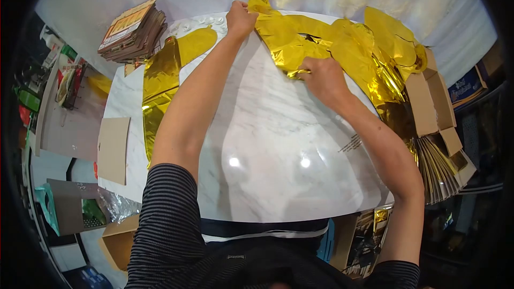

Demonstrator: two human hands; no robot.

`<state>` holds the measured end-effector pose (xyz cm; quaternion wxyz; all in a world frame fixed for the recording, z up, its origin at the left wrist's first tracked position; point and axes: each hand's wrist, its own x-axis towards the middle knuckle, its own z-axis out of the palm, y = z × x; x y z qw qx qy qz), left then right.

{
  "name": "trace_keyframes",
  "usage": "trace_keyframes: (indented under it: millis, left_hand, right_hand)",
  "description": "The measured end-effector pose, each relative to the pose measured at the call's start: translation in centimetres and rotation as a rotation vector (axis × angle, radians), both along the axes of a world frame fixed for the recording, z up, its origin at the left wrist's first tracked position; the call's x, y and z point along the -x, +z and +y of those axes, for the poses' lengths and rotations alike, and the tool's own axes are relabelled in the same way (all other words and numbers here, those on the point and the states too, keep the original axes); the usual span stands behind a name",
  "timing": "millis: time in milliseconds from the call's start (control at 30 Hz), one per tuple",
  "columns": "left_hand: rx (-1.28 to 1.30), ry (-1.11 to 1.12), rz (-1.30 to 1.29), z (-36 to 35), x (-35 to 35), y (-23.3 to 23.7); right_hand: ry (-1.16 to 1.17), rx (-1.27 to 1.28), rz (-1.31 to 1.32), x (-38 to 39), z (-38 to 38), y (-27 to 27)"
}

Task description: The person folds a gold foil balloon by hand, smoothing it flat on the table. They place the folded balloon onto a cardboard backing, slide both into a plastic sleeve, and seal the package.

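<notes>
A flat gold foil balloon (289, 28), crinkled and shiny, lies across the far side of the white marbled table (257, 128). My left hand (241, 20) is closed with its fingertips on the balloon's far left edge, near a rounded tab. Nearer to me, my right hand (324, 79) pinches the balloon's front edge, its fingers curled over the foil. To the right, more gold foil (367, 75) overlaps in folds and hangs toward the table's side. Another gold foil piece (161, 83) lies at the left, partly behind my left forearm.
A stack of printed card packs (131, 35) stands at the far left, beside several small white round pieces (199, 22). A grey-brown card (113, 150) lies on the left edge. Open cardboard boxes (425, 99) and a row of flat packs (436, 168) flank the right side.
</notes>
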<state>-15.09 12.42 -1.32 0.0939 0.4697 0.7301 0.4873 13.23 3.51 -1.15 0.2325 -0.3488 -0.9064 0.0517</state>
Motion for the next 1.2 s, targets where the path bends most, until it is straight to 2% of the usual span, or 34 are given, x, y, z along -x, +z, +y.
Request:
trace_keyframes:
  millis: [33,67,133,167,233,267,333,367,400,433,467,600,767,833,900,933,1000,1033,1100,1200]
  left_hand:
    - [-0.014,-0.016,0.074,-0.4,0.2,0.1]
    - [-0.015,-0.011,0.076,-1.0,0.5,0.2]
    - [-0.074,-0.086,0.349,-3.0,0.4,0.6]
    - [-0.075,-0.082,0.351,-4.0,0.3,0.7]
    - [0.026,-0.369,0.414,-6.7,-0.3,0.8]
    - [0.027,-0.366,0.414,-7.9,-0.7,0.7]
    - [0.013,-0.572,0.479,-10.0,-1.7,0.4]
    - [0.014,-0.568,0.478,-10.8,-2.1,0.3]
    - [-0.022,-0.672,0.497,-11.5,-2.4,0.1]
    - [-0.060,-0.776,0.514,-12.0,-2.8,0.1]
    - [0.041,-0.803,0.434,-12.1,-3.1,0.3]
    - [0.097,-0.813,0.383,-12.3,-3.7,0.6]
    - [-0.038,-0.823,0.461,-12.0,-4.4,0.2]
    - [-0.045,-0.780,0.457,-11.6,-4.5,-1.2]
    - [-0.046,-0.735,0.452,-11.6,-4.4,-2.1]
    - [-0.064,-0.711,0.421,-11.7,-4.5,-2.2]
    - [-0.102,-0.684,0.382,-11.8,-4.6,-2.3]
    - [-0.100,-0.680,0.381,-11.9,-4.6,-2.3]
    - [-0.074,-0.675,0.353,-11.9,-4.7,-2.2]
    - [-0.072,-0.668,0.353,-11.9,-4.5,-2.4]
  right_hand:
    - [-0.036,0.080,0.161,0.0,0.3,0.3]
    - [-0.092,0.157,0.136,-0.1,0.8,0.6]
    - [-0.114,0.229,0.097,0.0,0.7,2.1]
    - [-0.139,0.301,0.058,0.0,0.7,2.6]
    - [-0.080,0.241,0.075,0.0,1.5,1.8]
    - [-0.027,0.185,0.093,-0.2,1.8,1.3]
    - [0.002,0.187,0.085,-0.3,2.0,1.5]
    - [0.029,0.189,0.078,-0.2,2.0,1.5]
    - [0.033,0.188,0.077,-0.1,2.0,1.8]
    - [0.001,0.270,0.111,0.0,2.0,2.1]
    - [-0.032,0.353,0.146,0.0,2.0,2.4]
    - [-0.050,0.470,0.247,0.1,4.0,1.1]
    - [-0.066,0.504,0.282,0.1,5.2,0.7]
    - [0.057,0.570,0.330,0.3,5.0,0.9]
    - [0.006,0.477,0.122,0.2,4.5,2.0]
    - [0.025,0.484,0.120,0.2,5.1,2.2]
    - [0.125,0.538,-0.067,0.1,5.8,3.2]
    - [0.130,0.539,-0.069,0.2,5.7,3.8]
    - [-0.002,0.633,-0.115,0.4,5.3,4.8]
    - [0.000,0.563,-0.211,0.8,5.4,5.5]
